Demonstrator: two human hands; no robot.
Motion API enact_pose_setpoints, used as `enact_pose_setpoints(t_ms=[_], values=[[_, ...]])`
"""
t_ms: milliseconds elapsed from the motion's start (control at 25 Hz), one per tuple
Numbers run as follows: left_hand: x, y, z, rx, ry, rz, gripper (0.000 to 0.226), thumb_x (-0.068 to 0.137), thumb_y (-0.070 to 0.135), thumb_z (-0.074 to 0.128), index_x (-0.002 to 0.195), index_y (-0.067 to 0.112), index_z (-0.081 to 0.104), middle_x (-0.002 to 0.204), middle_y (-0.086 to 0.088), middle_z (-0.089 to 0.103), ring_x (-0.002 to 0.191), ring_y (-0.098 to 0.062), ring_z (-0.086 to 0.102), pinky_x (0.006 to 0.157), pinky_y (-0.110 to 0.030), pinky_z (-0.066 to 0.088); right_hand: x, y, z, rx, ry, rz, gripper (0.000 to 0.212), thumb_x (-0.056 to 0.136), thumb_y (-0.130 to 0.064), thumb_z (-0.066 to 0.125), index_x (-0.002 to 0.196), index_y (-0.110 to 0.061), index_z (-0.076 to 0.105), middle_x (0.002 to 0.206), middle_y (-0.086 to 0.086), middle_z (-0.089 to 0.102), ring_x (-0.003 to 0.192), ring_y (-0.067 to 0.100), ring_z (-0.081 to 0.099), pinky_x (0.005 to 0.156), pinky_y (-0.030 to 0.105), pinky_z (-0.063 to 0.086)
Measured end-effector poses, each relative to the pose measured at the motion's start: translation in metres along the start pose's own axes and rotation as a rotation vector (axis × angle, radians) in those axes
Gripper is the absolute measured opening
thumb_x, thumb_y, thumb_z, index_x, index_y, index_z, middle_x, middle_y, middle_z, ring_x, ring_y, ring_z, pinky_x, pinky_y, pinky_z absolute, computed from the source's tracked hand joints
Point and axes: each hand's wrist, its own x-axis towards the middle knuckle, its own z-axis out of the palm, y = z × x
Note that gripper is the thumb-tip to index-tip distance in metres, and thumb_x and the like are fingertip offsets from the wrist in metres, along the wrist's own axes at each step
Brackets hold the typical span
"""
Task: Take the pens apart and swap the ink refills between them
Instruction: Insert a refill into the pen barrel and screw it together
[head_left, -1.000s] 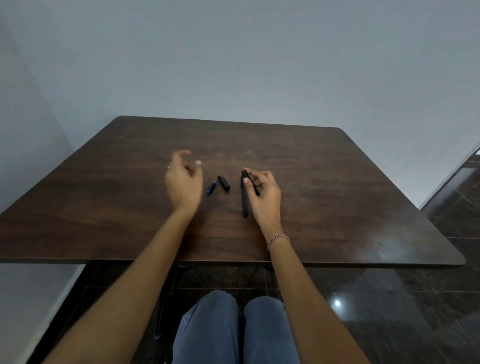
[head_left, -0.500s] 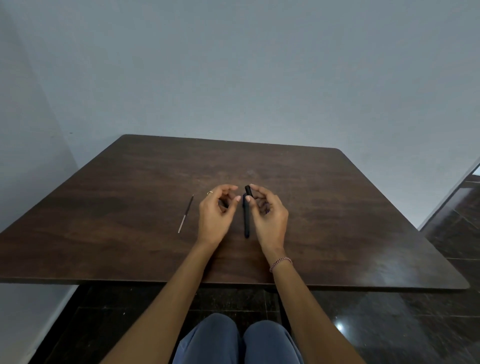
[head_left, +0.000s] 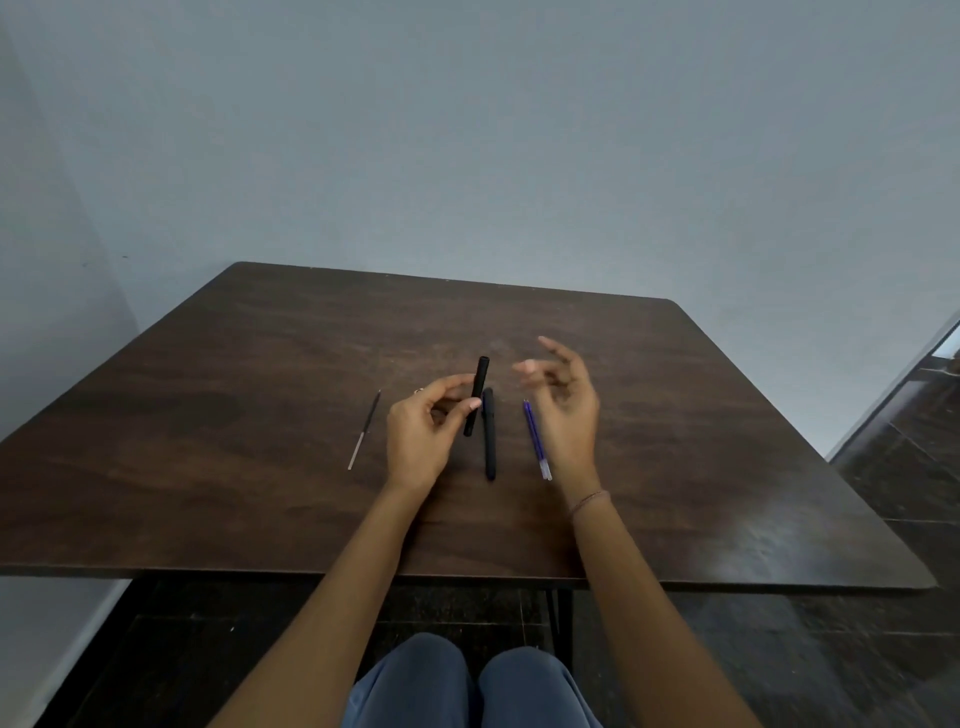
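Observation:
My left hand (head_left: 422, 435) pinches a black pen barrel (head_left: 478, 394) between thumb and fingers, holding it tilted just above the dark wooden table (head_left: 208, 467). A second black pen (head_left: 489, 435) lies on the table right beside it, pointing away from me. A blue ink refill (head_left: 536, 438) lies to the right of that pen, close to my right hand (head_left: 563, 410). That hand hovers above the table with its fingers spread and holds nothing. A thin dark refill (head_left: 365, 429) lies by itself to the left of my left hand.
The table's near edge (head_left: 467, 577) runs just in front of my knees (head_left: 467, 686). A grey wall stands behind the table and to its left. Dark glossy floor tiles (head_left: 904, 467) lie to the right.
My right hand has let go of the pen parts and lifted away to the right. The blue refill now lies on the table, and my left hand holds up the black barrel.

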Motion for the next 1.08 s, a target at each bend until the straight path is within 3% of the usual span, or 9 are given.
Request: enact_pose_setpoints(t_ms=[120,240,320,640,1080], values=[[0.000,0.002,-0.001,0.043,0.032,-0.018,0.032,0.081,0.016,0.072,0.110,0.026,0.065,0.087,0.019,0.064,0.085,0.009,0.061,0.071,-0.006,0.046,0.023,0.006,-0.029,-0.186,0.118,0.309,0.024,0.088,-0.027,0.064,0.111,-0.020,0.062,0.106,0.002,0.067,0.101,0.017,0.063,0.093,0.037,0.052],[0.001,0.002,-0.001,0.061,0.052,-0.046,0.033,0.081,0.016,0.072,0.112,0.022,0.066,0.086,0.017,0.065,0.084,0.010,0.060,0.072,-0.005,0.045,0.026,0.019,-0.050,-0.430,-0.066,0.577,0.029,0.085,-0.025,0.070,0.110,-0.011,0.065,0.103,0.003,0.068,0.096,0.014,0.062,0.083,0.025,0.053],[0.001,0.001,0.000,0.061,0.070,-0.049,0.028,0.079,0.015,0.073,0.107,0.018,0.069,0.086,0.014,0.066,0.082,0.012,0.060,0.071,-0.003,0.044,0.028,0.022,-0.054,-0.474,-0.154,0.600,0.028,0.081,-0.023,0.075,0.104,-0.010,0.068,0.095,0.002,0.069,0.093,0.014,0.064,0.075,0.018,0.050],[0.000,0.000,0.000,0.070,0.072,-0.074,0.022,0.077,0.016,0.075,0.099,0.019,0.070,0.084,0.017,0.065,0.082,0.010,0.061,0.070,-0.002,0.044,0.046,0.021,-0.046,-0.662,-0.270,0.680,0.024,0.071,-0.036,0.082,0.077,-0.020,0.064,0.089,-0.004,0.062,0.087,0.010,0.053,0.076,0.025,0.041],[0.000,0.002,-0.001,0.034,0.058,-0.102,0.021,0.078,0.016,0.074,0.098,0.021,0.068,0.085,0.015,0.066,0.082,0.006,0.062,0.071,-0.006,0.048,0.051,0.027,-0.046,-0.653,-0.265,0.725,0.021,0.071,-0.022,0.083,0.078,-0.018,0.063,0.099,0.006,0.067,0.101,0.019,0.059,0.089,0.031,0.048]])
